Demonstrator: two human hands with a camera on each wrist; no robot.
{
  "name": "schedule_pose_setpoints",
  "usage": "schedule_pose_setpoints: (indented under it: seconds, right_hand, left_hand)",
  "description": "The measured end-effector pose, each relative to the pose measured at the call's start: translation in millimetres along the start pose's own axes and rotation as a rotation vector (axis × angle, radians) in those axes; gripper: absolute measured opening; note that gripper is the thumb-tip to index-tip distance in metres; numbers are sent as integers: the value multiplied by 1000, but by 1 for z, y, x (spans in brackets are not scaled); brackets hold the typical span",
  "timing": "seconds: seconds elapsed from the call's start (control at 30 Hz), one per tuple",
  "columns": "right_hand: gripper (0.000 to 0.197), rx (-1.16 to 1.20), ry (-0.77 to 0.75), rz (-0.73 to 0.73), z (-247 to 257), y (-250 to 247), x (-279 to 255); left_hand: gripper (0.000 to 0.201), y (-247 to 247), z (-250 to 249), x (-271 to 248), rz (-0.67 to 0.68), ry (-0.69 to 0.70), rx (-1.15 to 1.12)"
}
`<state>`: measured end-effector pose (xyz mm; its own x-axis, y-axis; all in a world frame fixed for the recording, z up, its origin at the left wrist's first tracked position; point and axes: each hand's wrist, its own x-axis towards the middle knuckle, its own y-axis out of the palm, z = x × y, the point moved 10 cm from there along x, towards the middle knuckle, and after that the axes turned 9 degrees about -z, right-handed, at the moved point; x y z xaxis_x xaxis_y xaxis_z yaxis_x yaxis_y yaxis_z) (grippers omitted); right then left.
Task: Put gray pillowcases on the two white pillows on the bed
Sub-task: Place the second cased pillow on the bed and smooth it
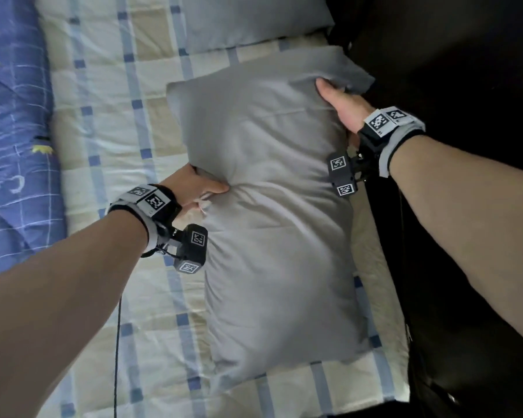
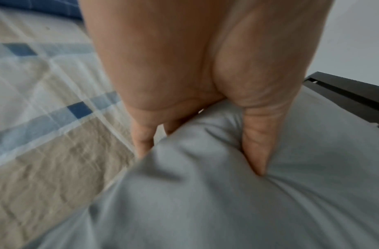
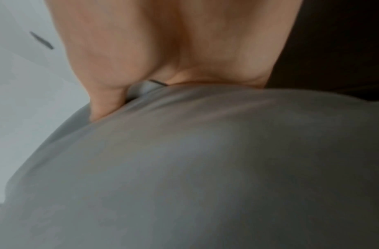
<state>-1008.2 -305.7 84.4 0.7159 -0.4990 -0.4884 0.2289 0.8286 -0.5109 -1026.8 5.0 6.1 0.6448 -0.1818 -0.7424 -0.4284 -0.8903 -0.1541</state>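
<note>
A pillow in a gray pillowcase [image 1: 272,224] lies lengthwise on the checked bed sheet [image 1: 109,122]. My left hand [image 1: 198,187] grips its left edge, thumb on top and fingers underneath; the left wrist view shows the thumb [image 2: 257,148] dug into the gray fabric [image 2: 227,202]. My right hand [image 1: 338,99] grips the pillow's far right edge under a loose flap of the case; its fingers are hidden by the cloth. The right wrist view shows the palm against gray fabric [image 3: 205,160]. A second gray-cased pillow [image 1: 254,22] lies at the head of the bed.
A blue patterned quilt [image 1: 12,140] is bunched along the bed's left side. To the right of the bed is a dark floor area [image 1: 465,236]. A thin black cable [image 1: 117,351] runs over the sheet near my left forearm.
</note>
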Motion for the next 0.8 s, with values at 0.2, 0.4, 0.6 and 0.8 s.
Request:
schedule_pose_setpoints:
  seconds: [0.2, 0.4, 0.6, 0.8]
  right_hand:
    - [109, 198, 21, 3, -35, -36, -11]
    - [116, 250, 86, -5, -8, -74, -100]
    - [127, 211, 134, -195, 24, -125, -157]
    - [82, 9, 54, -147, 41, -141, -192]
  left_hand:
    - [82, -22, -58, -70, -103, 30, -204]
    - [105, -81, -142, -116, -383, 184, -73]
    - [55, -41, -183, -186, -387, 374, 320]
    - [44, -35, -174, -209, -378, 466, 509]
